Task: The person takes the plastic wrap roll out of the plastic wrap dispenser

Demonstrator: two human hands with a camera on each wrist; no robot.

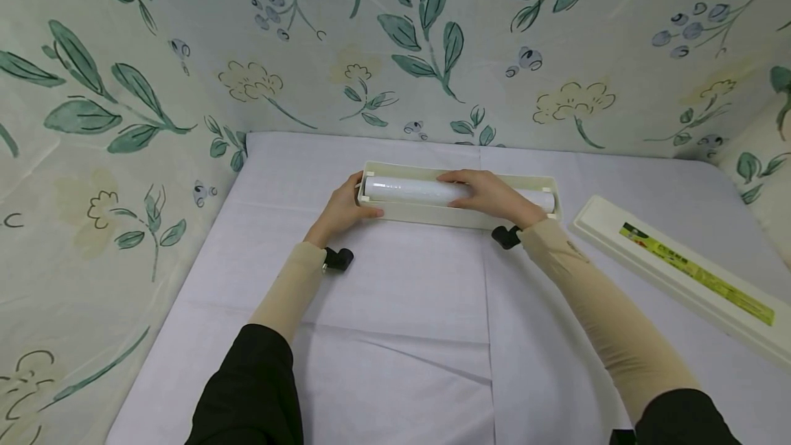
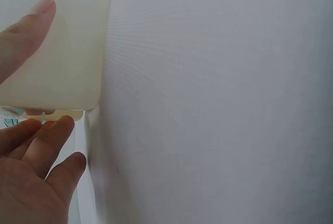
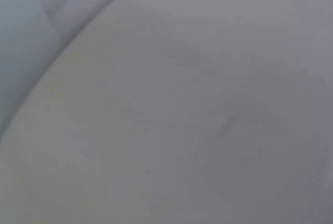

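Box (image 1: 432, 216) sat open-topped on the white cloth (image 1: 395, 307). My left hand (image 1: 344, 203) gripped the box's left end, thumb on its front wall, other fingers round the end. White roll (image 1: 402, 189) lay lengthwise inside the box; my right hand (image 1: 491, 194) held it from above, right of the box's middle, thumb to the front and fingers to the back. Lid (image 1: 661, 268) with yellow-green label (image 1: 698, 273) lay slanted, right of the box, apart from it. Floral sheet (image 1: 426, 122) hung behind the box.
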